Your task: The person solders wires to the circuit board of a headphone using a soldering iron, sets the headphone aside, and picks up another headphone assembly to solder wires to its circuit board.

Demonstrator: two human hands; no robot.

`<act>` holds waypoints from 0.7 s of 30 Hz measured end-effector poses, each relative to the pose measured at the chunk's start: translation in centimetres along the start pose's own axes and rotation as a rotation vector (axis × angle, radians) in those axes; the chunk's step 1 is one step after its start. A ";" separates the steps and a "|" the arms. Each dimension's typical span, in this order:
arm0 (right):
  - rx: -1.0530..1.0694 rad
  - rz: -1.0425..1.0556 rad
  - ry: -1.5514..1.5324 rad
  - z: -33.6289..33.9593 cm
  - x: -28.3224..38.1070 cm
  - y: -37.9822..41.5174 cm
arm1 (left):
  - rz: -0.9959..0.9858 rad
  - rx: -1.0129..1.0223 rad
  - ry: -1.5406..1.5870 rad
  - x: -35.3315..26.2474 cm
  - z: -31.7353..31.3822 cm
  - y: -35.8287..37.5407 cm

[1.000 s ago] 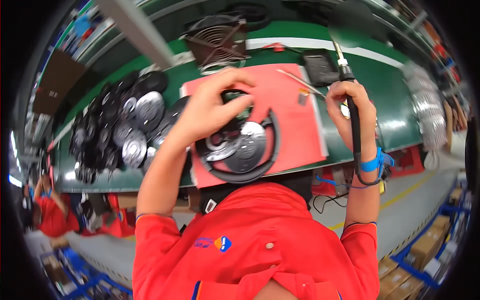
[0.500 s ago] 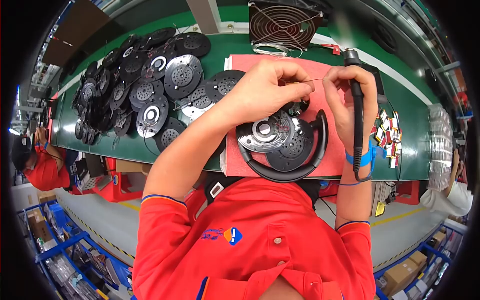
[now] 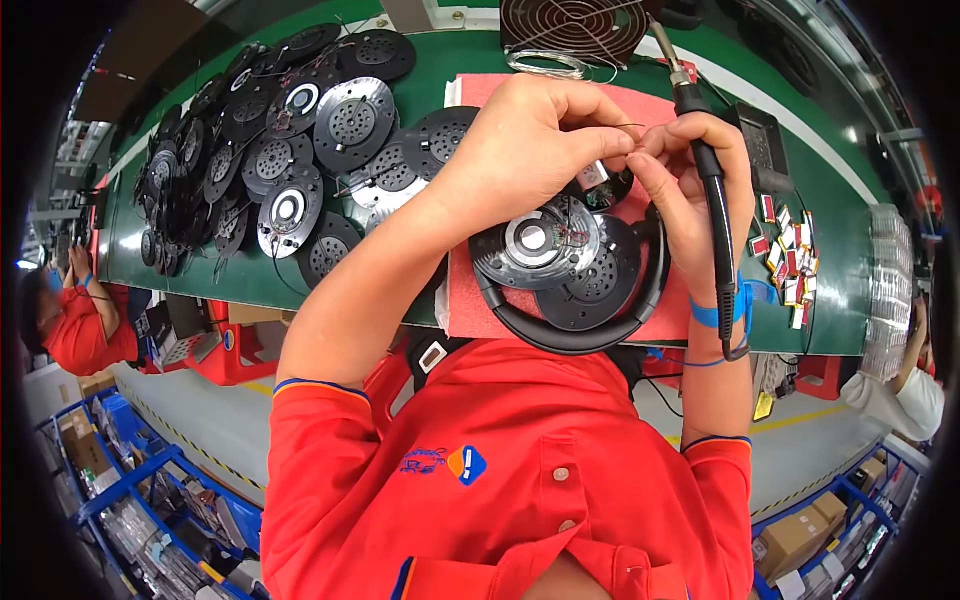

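Observation:
A black soldering iron [image 3: 712,180] lies in the grip of my right hand [image 3: 700,165], its metal tip pointing up and away. The right thumb and forefinger are pinched close to my left fingertips. My left hand [image 3: 545,140] is closed in a pinch on a thin wire [image 3: 628,126]. Under the hands, a black headphone band [image 3: 570,343] curves around two round speaker parts [image 3: 540,238] on the pink mat [image 3: 490,325]. A small silvery block [image 3: 592,176] shows just below the left fingers.
Many black round speaker discs [image 3: 352,125] are piled at the left. A caged fan [image 3: 573,30] stands at the back. Small batteries [image 3: 790,255], a black tray [image 3: 762,150] and stacked clear trays [image 3: 888,290] are at the right. People sit at both far sides.
My hands have come together, the right fingers now almost meeting the left ones. The soldering iron tilts more to the left at its tip. The view has shifted slightly, and the silvery block now shows.

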State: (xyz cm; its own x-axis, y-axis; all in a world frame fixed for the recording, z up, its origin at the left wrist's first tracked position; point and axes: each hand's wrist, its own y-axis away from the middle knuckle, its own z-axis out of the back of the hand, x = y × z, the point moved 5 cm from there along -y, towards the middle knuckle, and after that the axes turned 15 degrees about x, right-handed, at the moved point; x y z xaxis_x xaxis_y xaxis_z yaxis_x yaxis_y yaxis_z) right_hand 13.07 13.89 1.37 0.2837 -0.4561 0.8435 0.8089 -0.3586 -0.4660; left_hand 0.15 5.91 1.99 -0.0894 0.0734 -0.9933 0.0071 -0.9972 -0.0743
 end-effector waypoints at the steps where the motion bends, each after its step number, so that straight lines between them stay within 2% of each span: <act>1: 0.022 -0.012 0.021 0.0 0.0 0.0 | 0.025 0.003 0.004 0.1 0.0 0.0; 4: 0.043 -0.051 0.056 0.0 0.2 0.1 | 0.099 0.020 -0.121 0.2 0.2 0.0; 6: 0.044 -0.075 0.069 0.0 0.1 0.1 | 0.111 0.012 -0.086 0.4 0.2 0.1; 9: 0.077 -0.019 0.154 -0.1 0.3 0.1 | 0.175 0.038 -0.165 0.2 0.5 0.3; 12: -0.039 0.054 0.365 1.1 1.4 0.1 | 0.165 0.002 -0.233 -0.5 1.0 0.4; 15: -0.127 0.037 0.246 2.3 2.6 0.4 | 0.191 -0.002 -0.313 -0.7 1.6 0.0; 19: -0.232 0.150 0.406 3.9 5.0 0.5 | 0.226 0.096 -0.542 -0.5 0.9 -0.3; 20: -0.242 0.283 0.349 4.3 5.5 0.5 | 0.227 0.096 -0.542 0.0 0.9 -0.3; 21: -0.306 0.272 0.375 4.5 5.6 0.7 | 0.094 0.086 -0.714 -0.3 0.6 -0.3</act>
State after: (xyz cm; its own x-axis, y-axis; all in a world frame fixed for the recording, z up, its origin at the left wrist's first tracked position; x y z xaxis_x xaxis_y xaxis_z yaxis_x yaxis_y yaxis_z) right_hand 17.56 14.72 6.95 0.2131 -0.8039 0.5553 0.5298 -0.3824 -0.7570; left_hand -0.41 6.22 2.32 -0.7211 -0.0105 -0.6928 -0.0291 -0.9985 0.0455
